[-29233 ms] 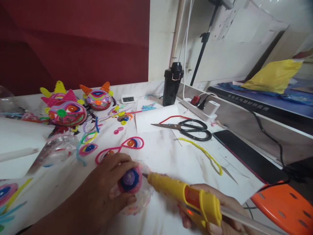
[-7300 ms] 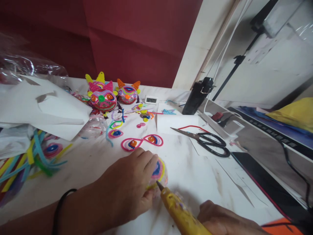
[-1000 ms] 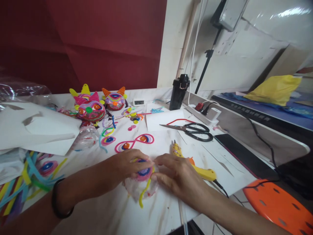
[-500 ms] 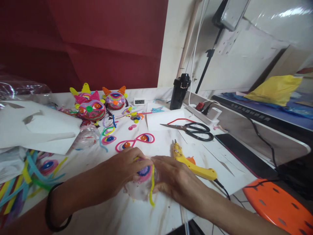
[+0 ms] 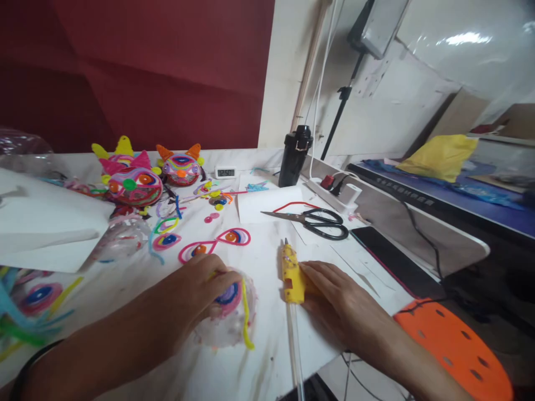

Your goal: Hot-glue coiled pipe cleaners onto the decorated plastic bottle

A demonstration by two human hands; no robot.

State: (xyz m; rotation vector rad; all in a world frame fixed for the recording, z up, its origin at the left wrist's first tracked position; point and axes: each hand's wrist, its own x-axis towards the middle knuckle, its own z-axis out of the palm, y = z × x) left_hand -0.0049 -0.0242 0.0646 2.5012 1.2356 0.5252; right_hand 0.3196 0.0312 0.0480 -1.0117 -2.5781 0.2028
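— Glue gun (image 5: 291,273) lies on the white table (image 5: 267,362), right hand (image 5: 330,292) curled loosely around its side. Heavy?
— Light, rigid plastic, I'd judge; grasp the body, never the nozzle. Left hand (image 5: 196,284) presses the clear ornament (image 5: 228,314), fingers closed over it.

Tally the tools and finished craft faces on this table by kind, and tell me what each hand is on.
Glue gun: 1, under the right hand
Scissors: 1
Finished pipe-cleaner faces: 2
Clear dome being decorated: 1, held by the left hand
Total: 5
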